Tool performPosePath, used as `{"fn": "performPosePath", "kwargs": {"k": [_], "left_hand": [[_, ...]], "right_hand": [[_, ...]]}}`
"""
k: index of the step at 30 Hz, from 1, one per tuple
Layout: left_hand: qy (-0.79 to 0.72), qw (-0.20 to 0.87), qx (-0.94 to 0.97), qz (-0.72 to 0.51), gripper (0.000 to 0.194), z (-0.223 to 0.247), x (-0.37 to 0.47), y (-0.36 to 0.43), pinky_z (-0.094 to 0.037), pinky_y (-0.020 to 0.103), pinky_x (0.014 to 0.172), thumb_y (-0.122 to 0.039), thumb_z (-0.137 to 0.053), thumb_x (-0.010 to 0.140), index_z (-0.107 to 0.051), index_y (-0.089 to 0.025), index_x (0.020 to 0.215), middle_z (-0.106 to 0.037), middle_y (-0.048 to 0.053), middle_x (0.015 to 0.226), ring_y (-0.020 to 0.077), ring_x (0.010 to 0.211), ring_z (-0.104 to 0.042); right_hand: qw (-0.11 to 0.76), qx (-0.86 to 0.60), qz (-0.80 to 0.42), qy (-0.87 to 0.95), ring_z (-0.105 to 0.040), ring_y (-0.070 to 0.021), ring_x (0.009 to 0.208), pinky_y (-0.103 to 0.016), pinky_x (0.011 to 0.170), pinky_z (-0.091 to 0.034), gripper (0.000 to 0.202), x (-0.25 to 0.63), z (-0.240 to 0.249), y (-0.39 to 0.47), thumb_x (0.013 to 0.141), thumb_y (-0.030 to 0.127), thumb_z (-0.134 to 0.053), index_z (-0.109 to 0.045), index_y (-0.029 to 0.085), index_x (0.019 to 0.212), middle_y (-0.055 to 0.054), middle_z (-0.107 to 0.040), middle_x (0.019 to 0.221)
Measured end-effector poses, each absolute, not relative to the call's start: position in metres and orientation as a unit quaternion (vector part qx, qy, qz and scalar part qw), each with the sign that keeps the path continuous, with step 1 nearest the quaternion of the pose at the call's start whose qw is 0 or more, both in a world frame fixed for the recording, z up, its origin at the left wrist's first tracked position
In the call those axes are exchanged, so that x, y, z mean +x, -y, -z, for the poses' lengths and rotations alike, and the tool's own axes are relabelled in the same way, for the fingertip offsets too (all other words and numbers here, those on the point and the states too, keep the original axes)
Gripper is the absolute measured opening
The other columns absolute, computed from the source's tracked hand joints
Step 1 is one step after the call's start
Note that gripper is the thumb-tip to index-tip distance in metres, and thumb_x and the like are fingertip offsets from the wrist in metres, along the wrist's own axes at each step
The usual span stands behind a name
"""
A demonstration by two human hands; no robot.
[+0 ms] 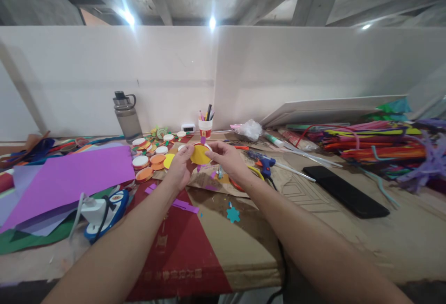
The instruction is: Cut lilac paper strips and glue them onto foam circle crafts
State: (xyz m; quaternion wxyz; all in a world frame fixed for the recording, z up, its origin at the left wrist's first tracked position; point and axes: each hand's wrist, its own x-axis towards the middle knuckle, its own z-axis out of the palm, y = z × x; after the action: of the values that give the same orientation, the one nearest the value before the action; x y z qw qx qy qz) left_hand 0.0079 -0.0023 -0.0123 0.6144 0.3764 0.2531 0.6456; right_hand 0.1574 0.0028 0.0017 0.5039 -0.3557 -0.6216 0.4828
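A round yellow disc (201,154) with a pale rim is held up over the middle of the table, with small purple pieces sticking out above and below it. My left hand (181,167) grips its left edge, fingers closed. On the right edge, my right hand (228,160) pinches it between thumb and fingers. Below the hands, a teal flower-shaped cutout (233,214) and purple strips (184,205) lie on the cardboard (244,248). White, orange and yellow round pieces (158,161) are grouped left of my left hand.
Purple sheets (76,178) and a blue-and-white power strip (107,214) lie at left. A bottle (127,118) and pen cup (205,129) stand behind. Right are a blue glue gun (266,165), black phone-like slab (344,191) and coloured pipe cleaners (365,148).
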Motion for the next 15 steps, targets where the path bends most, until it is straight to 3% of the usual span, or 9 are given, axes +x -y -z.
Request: {"fn": "performPosePath", "kwargs": {"k": [4, 9, 15], "left_hand": [[-0.254, 0.619, 0.357, -0.651, 0.016, 0.014, 0.008, 0.000, -0.049, 0.021, 0.056, -0.026, -0.070, 0.076, -0.062, -0.014, 0.083, -0.067, 0.003, 0.079, 0.0121, 0.067, -0.063], [-0.317, 0.656, 0.356, -0.584, 0.022, 0.016, 0.005, -0.004, -0.048, 0.020, 0.045, -0.028, -0.066, 0.079, -0.064, -0.012, 0.094, -0.070, 0.008, 0.084, 0.0137, 0.062, -0.064], [-0.368, 0.647, 0.350, -0.569, 0.021, 0.019, 0.003, -0.005, -0.049, 0.020, 0.045, -0.024, -0.065, 0.078, -0.064, -0.012, 0.095, -0.072, 0.010, 0.089, 0.0160, 0.067, -0.067]], "right_hand": [[0.502, -0.353, -0.508, 0.605, -0.059, -0.0118, 0.072, -0.024, 0.062, -0.048, 0.023, 0.157, 0.000, -0.004, 0.072, 0.032, -0.069, -0.066, 0.018, 0.091, -0.002, -0.068, 0.087], [0.486, -0.370, -0.572, 0.548, -0.056, -0.0080, 0.060, -0.022, 0.059, -0.048, 0.021, 0.159, 0.005, -0.009, 0.074, 0.035, -0.069, -0.065, 0.016, 0.082, -0.002, -0.066, 0.077], [0.452, -0.380, -0.602, 0.538, -0.053, -0.0072, 0.053, -0.021, 0.054, -0.047, 0.017, 0.161, 0.009, -0.012, 0.079, 0.034, -0.067, -0.063, 0.018, 0.081, 0.001, -0.063, 0.067]]}}
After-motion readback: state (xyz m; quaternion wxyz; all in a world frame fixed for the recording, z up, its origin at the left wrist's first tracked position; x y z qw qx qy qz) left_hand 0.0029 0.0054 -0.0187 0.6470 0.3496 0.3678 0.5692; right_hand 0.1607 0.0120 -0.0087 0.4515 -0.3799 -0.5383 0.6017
